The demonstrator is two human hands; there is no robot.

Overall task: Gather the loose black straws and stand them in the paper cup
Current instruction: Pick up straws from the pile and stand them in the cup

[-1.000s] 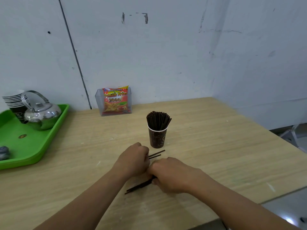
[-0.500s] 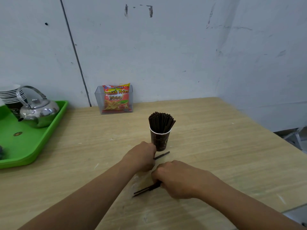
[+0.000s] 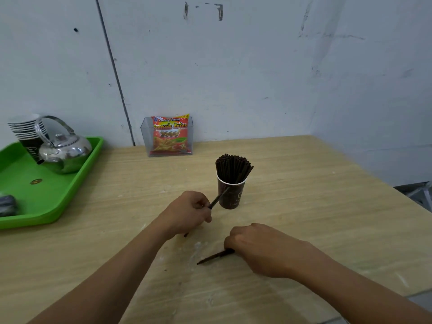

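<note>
- Over on the far left, a green tray (image 3: 77, 183) sits on the tabletop (image 3: 315, 206) with a shiny metal kettle (image 3: 63, 152) on it, plus a stack of paper cups (image 3: 25, 128) right behind the kettle. Something dark (image 3: 8, 204) lies at the tray's left edge, too blurry to tell what it is.
- Back against the wall, a clear plastic holder (image 3: 167, 136) has a red and orange French Fries snack bag (image 3: 170, 134) standing in it.
- Left hand (image 3: 187, 212) is closed around a black straw (image 3: 218, 198), knuckles up. The straw pokes out of the fist at a tilt, its upper end crossing in front of the cup's side. A bit of its lower end peeks out under the hand near the wrist.
- Just right of that hand is the paper cup (image 3: 231, 195), dark brown, upright, already packed with a bunch of black straws (image 3: 233, 168) that fan out a little above the rim.
- Right hand (image 3: 259, 246) is nearer the camera, curled down on the tabletop and pinching a few loose straws (image 3: 214, 256). Their free ends lie flat on the wood, pointing left and toward the camera. Can't tell how many are in there.
</note>
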